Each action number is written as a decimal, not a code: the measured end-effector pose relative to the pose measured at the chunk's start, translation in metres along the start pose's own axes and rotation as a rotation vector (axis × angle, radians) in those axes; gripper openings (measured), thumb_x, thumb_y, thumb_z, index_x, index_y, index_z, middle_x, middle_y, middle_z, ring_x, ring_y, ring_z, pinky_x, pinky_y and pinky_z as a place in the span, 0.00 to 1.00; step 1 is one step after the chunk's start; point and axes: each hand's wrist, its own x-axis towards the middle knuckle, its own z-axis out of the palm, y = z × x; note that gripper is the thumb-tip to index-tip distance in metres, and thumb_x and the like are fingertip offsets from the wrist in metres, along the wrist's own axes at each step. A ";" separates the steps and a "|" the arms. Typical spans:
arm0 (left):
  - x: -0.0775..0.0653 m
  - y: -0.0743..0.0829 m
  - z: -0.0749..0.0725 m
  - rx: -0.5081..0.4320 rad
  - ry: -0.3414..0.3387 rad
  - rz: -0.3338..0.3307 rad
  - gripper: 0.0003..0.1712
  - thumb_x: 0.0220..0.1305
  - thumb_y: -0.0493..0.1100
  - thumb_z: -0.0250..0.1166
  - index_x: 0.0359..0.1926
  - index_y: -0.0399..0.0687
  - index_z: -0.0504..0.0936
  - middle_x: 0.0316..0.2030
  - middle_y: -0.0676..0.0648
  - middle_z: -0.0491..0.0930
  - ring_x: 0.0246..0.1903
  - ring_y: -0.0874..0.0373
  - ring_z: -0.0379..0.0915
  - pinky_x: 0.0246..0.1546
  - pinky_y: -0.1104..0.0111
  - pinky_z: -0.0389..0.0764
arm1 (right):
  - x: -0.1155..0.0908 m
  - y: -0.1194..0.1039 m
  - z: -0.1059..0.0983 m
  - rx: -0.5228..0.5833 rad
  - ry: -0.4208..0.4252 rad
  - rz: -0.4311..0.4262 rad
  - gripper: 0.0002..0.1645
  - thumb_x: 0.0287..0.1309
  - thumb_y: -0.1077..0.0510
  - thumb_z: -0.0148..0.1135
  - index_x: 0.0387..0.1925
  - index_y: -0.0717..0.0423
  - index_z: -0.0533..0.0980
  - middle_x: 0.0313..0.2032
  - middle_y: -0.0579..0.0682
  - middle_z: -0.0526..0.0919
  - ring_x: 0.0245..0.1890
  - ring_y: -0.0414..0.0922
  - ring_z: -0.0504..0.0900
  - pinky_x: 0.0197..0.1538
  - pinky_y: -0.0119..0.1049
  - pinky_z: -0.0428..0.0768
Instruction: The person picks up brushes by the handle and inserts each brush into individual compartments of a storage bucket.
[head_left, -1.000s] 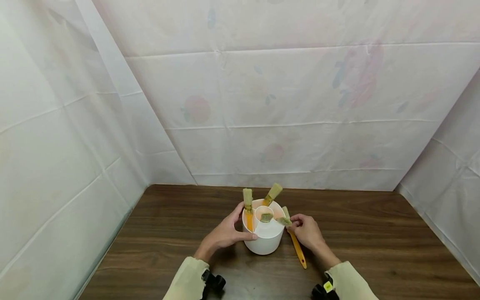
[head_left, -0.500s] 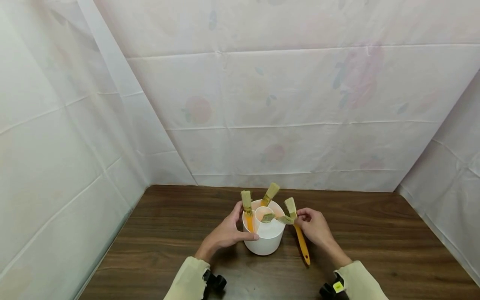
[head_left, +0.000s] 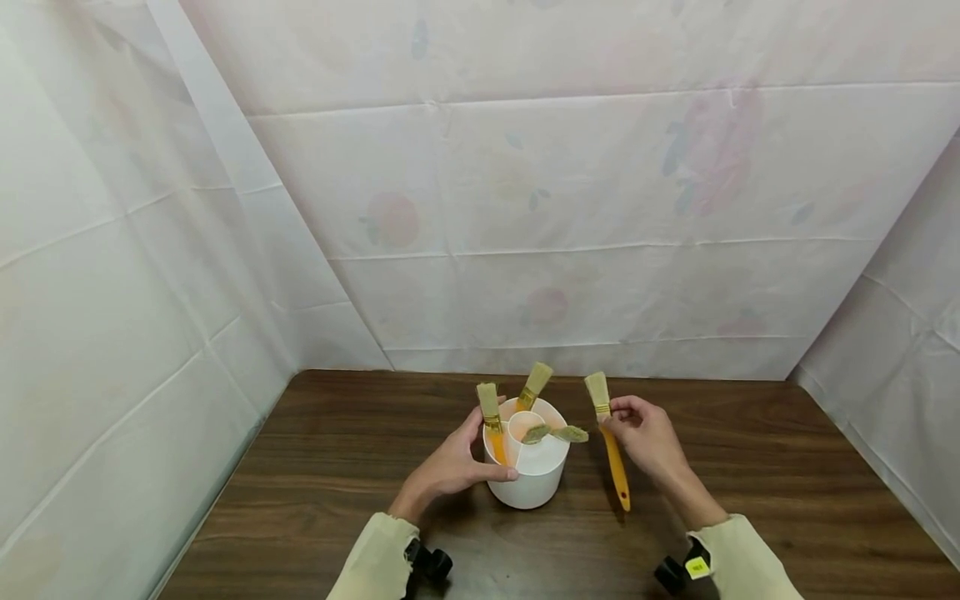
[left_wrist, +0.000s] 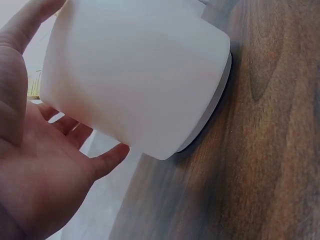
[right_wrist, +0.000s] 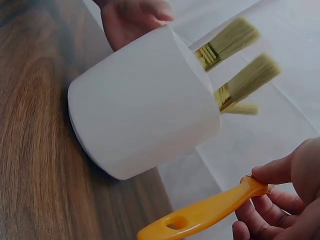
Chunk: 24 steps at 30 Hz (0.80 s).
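A white round divided holder [head_left: 531, 490] stands on the table with several paintbrushes in it, bristles up. My left hand [head_left: 453, 460] grips its left side, thumb at the near rim and fingers around the far side; the left wrist view shows the holder's smooth wall [left_wrist: 135, 70] between them. To the right of the holder, my right hand [head_left: 651, 437] pinches a paintbrush [head_left: 617, 471] near its ferrule. Its pale bristles point up, and its yellow handle [right_wrist: 210, 212] hangs down. Among the brushes in the holder, one [head_left: 488, 406] leans left and another [head_left: 536, 383] stands at the back.
The brown wooden table [head_left: 337, 483] reaches back to a pale printed cloth [head_left: 570, 208]. More white cloth [head_left: 112, 333] hangs at the left side. A brush head [head_left: 572, 434] sticks out over the holder's right rim.
My right hand has moved right and slightly up with the paintbrush, away from the holder's right side. The left hand keeps its grip; the holder stays in place.
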 end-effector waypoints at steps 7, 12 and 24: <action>-0.001 -0.005 -0.003 -0.001 -0.007 0.009 0.56 0.53 0.49 0.77 0.77 0.66 0.53 0.74 0.53 0.59 0.70 0.49 0.59 0.67 0.40 0.57 | -0.005 -0.009 -0.003 0.013 0.002 -0.017 0.14 0.61 0.60 0.67 0.44 0.65 0.77 0.35 0.52 0.79 0.32 0.40 0.77 0.34 0.30 0.79; -0.001 -0.005 -0.003 0.000 -0.002 0.009 0.55 0.54 0.47 0.76 0.77 0.62 0.53 0.74 0.52 0.58 0.71 0.50 0.57 0.68 0.40 0.55 | -0.008 -0.016 -0.005 0.062 0.011 -0.004 0.15 0.61 0.61 0.67 0.45 0.66 0.76 0.36 0.52 0.78 0.33 0.37 0.78 0.37 0.31 0.81; 0.000 -0.001 -0.001 0.002 0.007 0.000 0.57 0.51 0.50 0.78 0.76 0.65 0.53 0.73 0.53 0.61 0.70 0.51 0.60 0.68 0.40 0.56 | -0.013 -0.029 -0.009 0.144 0.036 -0.058 0.16 0.61 0.62 0.67 0.47 0.68 0.75 0.34 0.51 0.79 0.31 0.34 0.80 0.37 0.30 0.81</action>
